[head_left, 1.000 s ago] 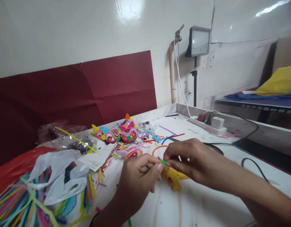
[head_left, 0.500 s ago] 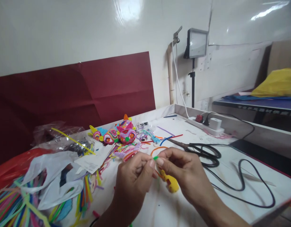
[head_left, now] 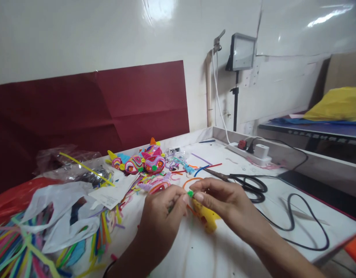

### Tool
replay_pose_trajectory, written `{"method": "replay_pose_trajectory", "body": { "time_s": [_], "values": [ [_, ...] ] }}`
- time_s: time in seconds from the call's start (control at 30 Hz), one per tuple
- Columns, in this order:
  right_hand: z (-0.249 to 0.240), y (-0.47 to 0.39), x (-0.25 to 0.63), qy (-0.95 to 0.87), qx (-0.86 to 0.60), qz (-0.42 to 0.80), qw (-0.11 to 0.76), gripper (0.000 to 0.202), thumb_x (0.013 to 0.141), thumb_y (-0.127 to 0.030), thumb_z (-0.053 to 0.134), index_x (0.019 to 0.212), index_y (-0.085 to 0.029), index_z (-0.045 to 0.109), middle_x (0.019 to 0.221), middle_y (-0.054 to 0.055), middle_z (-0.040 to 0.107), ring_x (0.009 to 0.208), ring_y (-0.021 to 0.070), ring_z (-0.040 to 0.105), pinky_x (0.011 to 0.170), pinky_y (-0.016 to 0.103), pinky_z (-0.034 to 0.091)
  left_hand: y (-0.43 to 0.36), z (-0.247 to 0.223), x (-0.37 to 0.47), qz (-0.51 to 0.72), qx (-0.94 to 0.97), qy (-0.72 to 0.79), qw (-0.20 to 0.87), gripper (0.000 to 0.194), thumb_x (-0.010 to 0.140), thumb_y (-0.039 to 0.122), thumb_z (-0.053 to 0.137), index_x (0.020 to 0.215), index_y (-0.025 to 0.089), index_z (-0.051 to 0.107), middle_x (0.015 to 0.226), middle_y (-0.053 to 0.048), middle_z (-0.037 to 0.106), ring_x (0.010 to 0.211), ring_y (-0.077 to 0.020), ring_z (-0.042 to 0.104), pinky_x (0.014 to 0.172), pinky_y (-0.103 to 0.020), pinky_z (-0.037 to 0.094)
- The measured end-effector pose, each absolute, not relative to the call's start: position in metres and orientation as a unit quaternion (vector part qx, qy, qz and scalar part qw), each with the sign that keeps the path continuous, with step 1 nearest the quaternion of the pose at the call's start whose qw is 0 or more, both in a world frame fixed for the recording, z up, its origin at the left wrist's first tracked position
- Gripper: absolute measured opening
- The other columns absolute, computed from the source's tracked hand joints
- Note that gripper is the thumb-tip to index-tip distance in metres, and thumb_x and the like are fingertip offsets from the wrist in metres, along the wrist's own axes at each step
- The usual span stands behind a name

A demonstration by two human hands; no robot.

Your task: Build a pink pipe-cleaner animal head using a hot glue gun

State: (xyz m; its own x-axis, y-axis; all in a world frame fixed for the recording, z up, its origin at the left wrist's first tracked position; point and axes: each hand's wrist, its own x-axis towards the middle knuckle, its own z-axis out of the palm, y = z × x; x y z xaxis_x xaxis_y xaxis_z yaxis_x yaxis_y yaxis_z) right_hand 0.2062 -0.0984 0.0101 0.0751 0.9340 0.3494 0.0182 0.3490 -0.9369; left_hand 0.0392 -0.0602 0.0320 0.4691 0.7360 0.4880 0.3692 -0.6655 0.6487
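Between the fingertips of both hands sits a small green fuzzy piece (head_left: 190, 193), which looks like a bit of pipe cleaner. My left hand (head_left: 165, 216) pinches it from the left, fingers curled in. From the right, my right hand (head_left: 221, 202) holds it between thumb and fingers. Under the right hand lies a yellow shaped piece (head_left: 205, 216) with small holes, partly hidden by the fingers. An orange pipe cleaner (head_left: 192, 180) curves just behind the fingertips. Black-handled scissors (head_left: 247, 183) lie right of my right hand.
Colourful animal-face figures (head_left: 153, 164) stand behind the hands. Many loose pipe cleaners (head_left: 10, 247) and a white plastic bag (head_left: 58, 197) fill the left side. A power strip (head_left: 250, 153), black cable (head_left: 293, 226) and dark pad (head_left: 325, 193) lie at right, within the raised table rim (head_left: 192, 142).
The fingers have shifted slightly around the green piece, and more of it shows. More of the yellow piece is visible under my right hand. The camera view has moved a little.
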Motion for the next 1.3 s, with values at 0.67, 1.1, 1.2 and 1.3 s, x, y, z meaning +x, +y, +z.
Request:
{"method": "replay_pose_trajectory", "body": {
  "time_s": [0.67,1.1,1.2,1.3],
  "values": [
    [0.026,-0.103,0.21,-0.747,-0.488,0.072,0.446,0.018,0.091,-0.017,0.047,0.075,-0.019,0.055,0.072,0.003,0.059,0.066,0.0159,0.053,0.061,0.028,0.039,-0.062,0.028,0.043,0.398,0.819,0.348,0.224,0.014,0.087,0.024,0.051,0.076,0.02,0.058,0.055,0.003,0.062,0.047,-0.0119,0.055,0.048,-0.022,0.036],
    [-0.004,-0.09,0.161,-0.374,-0.369,0.414,0.743,0.027,0.069,-0.042,0.079,0.072,-0.02,0.064,0.061,-0.001,0.059,0.056,0.0136,0.051,0.051,0.025,0.04,-0.068,0.022,0.054,0.493,0.719,0.36,0.333,0.015,0.085,0.031,0.057,0.074,0.02,0.057,0.055,0.003,0.062,0.051,-0.0122,0.059,0.049,-0.021,0.042],
    [-0.008,-0.086,0.154,-0.312,-0.324,0.468,0.761,0.025,0.067,-0.039,0.08,0.072,-0.019,0.066,0.058,-0.002,0.058,0.056,0.0115,0.049,0.056,0.024,0.04,-0.063,0.02,0.052,0.489,0.717,0.353,0.349,0.015,0.085,0.032,0.057,0.076,0.02,0.056,0.055,0.004,0.06,0.051,-0.0121,0.059,0.049,-0.021,0.042],
    [-0.008,-0.084,0.161,-0.339,-0.337,0.481,0.735,0.026,0.069,-0.041,0.08,0.073,-0.019,0.066,0.057,-0.002,0.059,0.057,0.0119,0.05,0.057,0.025,0.04,-0.057,0.02,0.049,0.463,0.74,0.35,0.339,0.015,0.086,0.031,0.056,0.077,0.02,0.056,0.056,0.004,0.06,0.05,-0.0118,0.058,0.047,-0.021,0.041]
  ]
}}
